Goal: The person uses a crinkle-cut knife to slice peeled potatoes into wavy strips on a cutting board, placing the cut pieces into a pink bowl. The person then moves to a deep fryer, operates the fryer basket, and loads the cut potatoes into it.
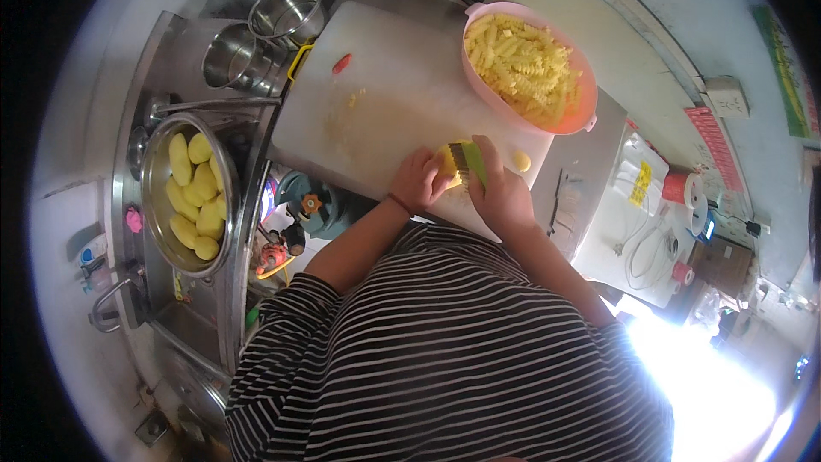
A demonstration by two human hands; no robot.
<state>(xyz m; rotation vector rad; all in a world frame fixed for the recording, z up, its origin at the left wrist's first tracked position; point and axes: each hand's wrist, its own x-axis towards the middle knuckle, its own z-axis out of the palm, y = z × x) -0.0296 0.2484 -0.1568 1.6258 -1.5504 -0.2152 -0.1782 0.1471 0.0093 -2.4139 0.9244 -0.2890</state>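
Observation:
On a white cutting board (pixel 385 90), my left hand (pixel 420 179) holds a peeled potato (pixel 448 160) near the board's front edge. My right hand (pixel 503 196) grips a crinkle cutter (pixel 473 163) by its green handle, its wavy metal blade against the potato. A small potato end piece (pixel 521 161) lies right of the cutter. Beyond it, a pink plastic basket (pixel 471 70) holds crinkle-cut potato sticks (pixel 523 70). A red piece of food (pixel 342 63) and small yellow scraps lie on the left half of the board.
At the left, a steel bowl (pixel 146 205) of peeled potatoes (pixel 195 192) sits over a sink. Two steel pots (pixel 301 6) stand behind it. A gas cylinder (pixel 321 205) is below the board. At the right, a white surface (pixel 596 256) bears cables and red-and-white rolls.

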